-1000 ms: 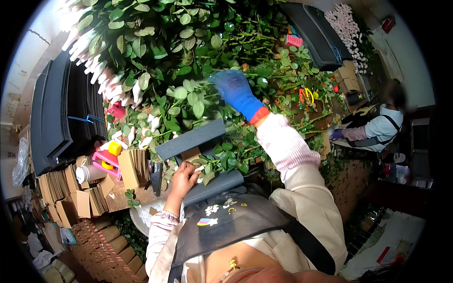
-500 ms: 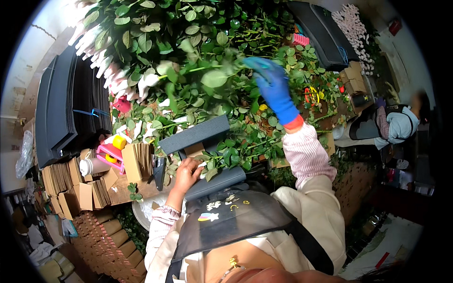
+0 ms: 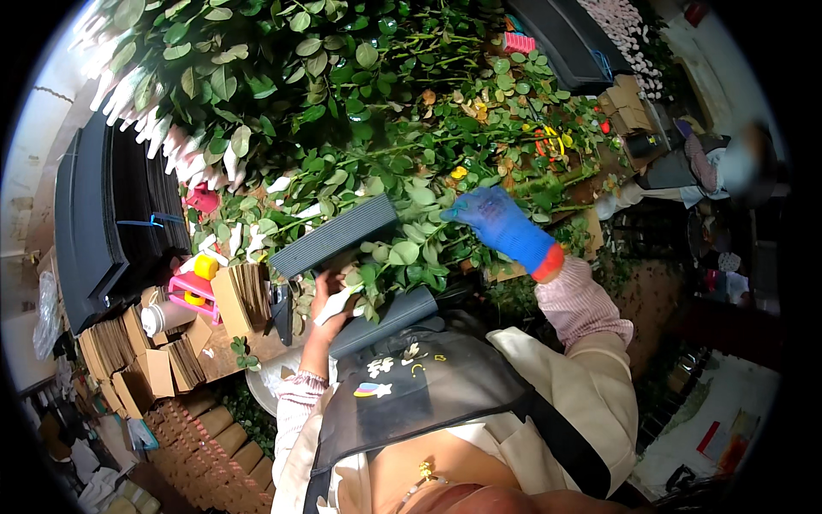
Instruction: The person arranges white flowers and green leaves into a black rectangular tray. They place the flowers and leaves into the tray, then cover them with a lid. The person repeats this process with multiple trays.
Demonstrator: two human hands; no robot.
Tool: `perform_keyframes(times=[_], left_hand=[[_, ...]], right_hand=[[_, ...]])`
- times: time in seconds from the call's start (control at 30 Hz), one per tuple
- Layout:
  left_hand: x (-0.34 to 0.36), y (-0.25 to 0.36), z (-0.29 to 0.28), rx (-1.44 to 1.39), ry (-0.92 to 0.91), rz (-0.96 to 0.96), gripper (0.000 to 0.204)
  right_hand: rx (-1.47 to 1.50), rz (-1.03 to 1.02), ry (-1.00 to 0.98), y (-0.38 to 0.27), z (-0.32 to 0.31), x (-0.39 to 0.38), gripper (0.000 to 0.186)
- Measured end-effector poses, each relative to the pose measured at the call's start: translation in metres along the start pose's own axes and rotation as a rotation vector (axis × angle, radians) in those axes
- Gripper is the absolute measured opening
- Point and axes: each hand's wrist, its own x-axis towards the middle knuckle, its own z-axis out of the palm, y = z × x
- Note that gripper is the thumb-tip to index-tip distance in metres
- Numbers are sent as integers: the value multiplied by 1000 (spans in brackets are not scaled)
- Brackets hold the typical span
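My left hand is beside the slanted grey ribbed board, its fingers curled at a rose bud in a white sleeve. Leaves and the bud hide part of those fingers. Leafy rose stems stretch from there toward my right hand, which wears a blue glove with an orange cuff. The gloved fingertips are pinched together at the leaves; the stem between them is barely visible. Below the left hand lies a dark grey roll, close against my apron.
Piled roses with white-sleeved heads cover the back. Dark boards stack at left, above a pink and yellow tape dispenser, a white cup and cardboard pieces. Red and yellow cutters lie right. Another person is far right.
My right hand has come down toward me from over the pile, where it held a leafy rose stem. A white-sleeved bud now lies across my left hand. The whole view has shifted slightly.
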Motion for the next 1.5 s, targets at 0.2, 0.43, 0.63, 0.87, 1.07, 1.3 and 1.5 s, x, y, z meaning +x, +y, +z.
perform_keyframes(times=[0.2,0.43,0.63,0.87,1.07,1.3,1.5], left_hand=[[-1,5,3,-229,-17,1,74],[-1,24,-7,42,32,199,44],[6,17,-7,98,74,210,29],[5,5,10,-60,211,90,22],[2,-50,22,-98,227,94,42],[9,-1,12,37,343,201,56],[4,1,8,85,263,102,44]], right_hand=[[-6,177,-254,13,99,15,40],[151,248,44,1,-3,86,36],[-47,317,271,42,32,190,34],[-18,5,833,24,-87,89,40],[200,-65,171,16,-40,20,34],[-120,240,-271,24,88,32,26],[151,379,-259,1,9,83,26]])
